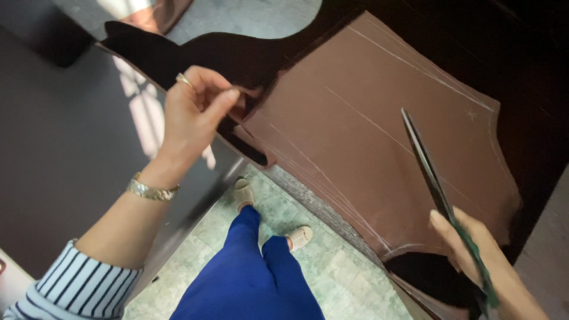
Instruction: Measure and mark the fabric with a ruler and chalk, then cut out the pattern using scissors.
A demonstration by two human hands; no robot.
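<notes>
A brown fabric piece point(367, 124) with white chalk lines lies spread over a dark table. My left hand point(192, 112), with a ring and a gold bracelet, pinches the fabric's corner at its left edge, next to a cut notch. My right hand point(480, 261) grips a pair of scissors point(430, 169) with green handles. Their long dark blades look closed and lie flat on the fabric, pointing away from me.
Black fabric point(195, 53) lies under and beyond the brown piece. The dark tabletop point(59, 136) extends to the left. Below the table edge I see a green tiled floor point(332, 266), my blue trousers and beige shoes.
</notes>
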